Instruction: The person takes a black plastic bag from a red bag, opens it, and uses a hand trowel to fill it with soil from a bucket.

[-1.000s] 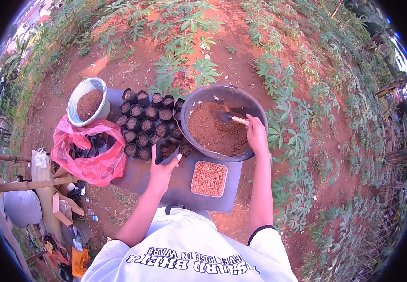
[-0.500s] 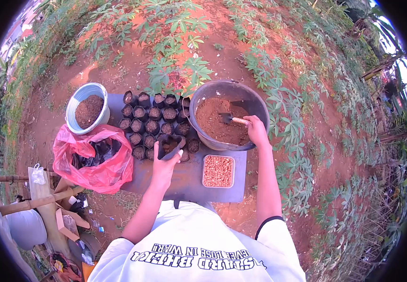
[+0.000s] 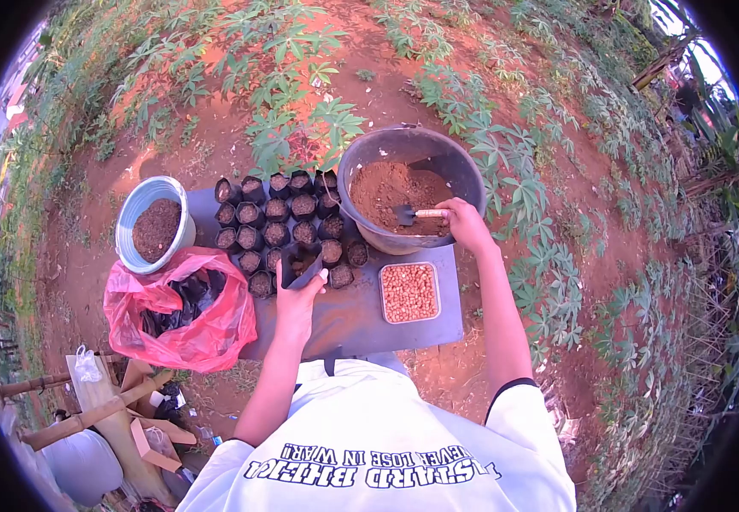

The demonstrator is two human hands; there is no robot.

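Note:
My left hand [image 3: 298, 305] is closed around a black plastic seedling bag [image 3: 302, 271], its mouth open upward with some soil visible inside. My right hand [image 3: 467, 225] grips the light handle of a small trowel [image 3: 418, 213]. The trowel's dark blade rests at the soil in a large dark bucket [image 3: 367, 230]. Rows of soil-filled seedling bags [image 3: 276, 210] stand just beyond my left hand. Closer to me, below the bucket, sits a clear square container of orange-tan seeds [image 3: 409, 292].
On the left of the table [image 3: 344, 333] stand a light blue pail [image 3: 127, 225] of dark soil and a pink plastic bag [image 3: 134, 328] with black plastic inside. Leafy plants [image 3: 301, 128] grow beyond the table. Bamboo poles [image 3: 87, 418] and a cardboard box [image 3: 154, 444] lie at lower left.
The view has turned slightly. My right hand and the trowel have shifted a little within the bucket, the handle now more level. The left hand still holds the seedling bag.

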